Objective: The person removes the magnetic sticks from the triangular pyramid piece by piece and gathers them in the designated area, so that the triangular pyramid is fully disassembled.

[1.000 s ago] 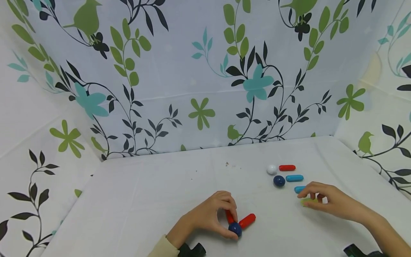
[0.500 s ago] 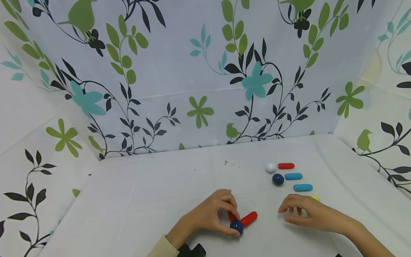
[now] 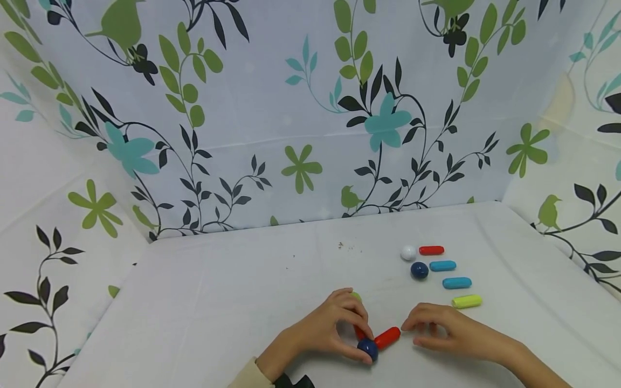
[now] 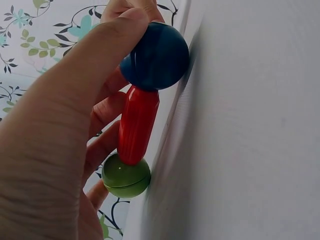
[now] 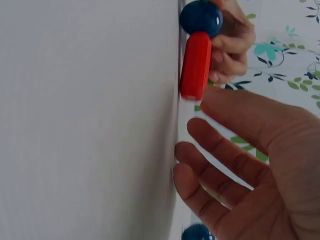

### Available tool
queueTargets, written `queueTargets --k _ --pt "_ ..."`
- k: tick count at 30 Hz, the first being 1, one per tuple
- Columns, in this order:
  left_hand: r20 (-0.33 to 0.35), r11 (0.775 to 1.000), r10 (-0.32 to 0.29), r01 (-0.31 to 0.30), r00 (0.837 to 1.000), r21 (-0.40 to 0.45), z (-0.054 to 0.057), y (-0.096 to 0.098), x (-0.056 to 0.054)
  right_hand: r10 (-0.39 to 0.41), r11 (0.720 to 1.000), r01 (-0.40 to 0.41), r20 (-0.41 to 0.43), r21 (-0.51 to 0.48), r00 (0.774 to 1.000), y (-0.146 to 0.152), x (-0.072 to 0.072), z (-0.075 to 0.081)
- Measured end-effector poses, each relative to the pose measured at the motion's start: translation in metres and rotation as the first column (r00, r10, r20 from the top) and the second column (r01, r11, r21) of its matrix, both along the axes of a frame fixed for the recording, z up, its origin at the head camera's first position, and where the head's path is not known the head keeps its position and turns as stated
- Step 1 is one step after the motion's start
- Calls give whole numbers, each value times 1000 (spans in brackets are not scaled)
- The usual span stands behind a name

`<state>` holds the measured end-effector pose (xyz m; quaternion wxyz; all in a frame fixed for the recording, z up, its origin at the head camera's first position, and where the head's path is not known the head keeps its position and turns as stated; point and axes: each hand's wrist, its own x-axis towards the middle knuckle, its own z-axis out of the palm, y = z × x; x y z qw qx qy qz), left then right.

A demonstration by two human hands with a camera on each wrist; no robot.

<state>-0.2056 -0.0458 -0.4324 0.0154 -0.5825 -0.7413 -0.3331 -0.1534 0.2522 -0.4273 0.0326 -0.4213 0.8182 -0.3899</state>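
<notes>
My left hand (image 3: 330, 330) pinches a dark blue ball (image 3: 367, 351) between thumb and fingers, low over the white table. Two red rods meet that ball. One red rod (image 4: 138, 125) runs under the left hand to a green ball (image 4: 126, 177), which the head view shows only as a sliver behind the knuckles. The other red rod (image 3: 388, 338) points outward, toward my right hand (image 3: 458, 330). In the right wrist view the right hand holds nothing; its fingers are loosely bent and its thumb tip is close to that rod's free end.
Loose pieces lie beyond the right hand: a white ball (image 3: 408, 253), a short red rod (image 3: 432, 250), another dark blue ball (image 3: 419, 270), two light blue rods, the nearer light blue rod (image 3: 457, 283) among them, and a yellow-green rod (image 3: 467, 302). A patterned curtain (image 3: 242, 108) hangs behind the table.
My right hand has moved left from the yellow-green rod to beside the outward red rod, uncovering the loose rods. My left hand has shifted slightly right with the joined pieces.
</notes>
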Motion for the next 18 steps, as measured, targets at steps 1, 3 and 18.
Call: queueTargets --k 1,3,18 --pt "-7 1000 0 0 1000 -1 0 1 0 -3 1000 3 -3 -2 1000 -2 0 -1" --pt "-13 1000 3 -3 1000 -6 -1 2 0 -6 1000 6 -17 -5 1000 -7 1 -2" --pt "-37 1000 14 -15 999 -11 -3 2 0 -66 997 68 -53 40 996 -27 9 -15"
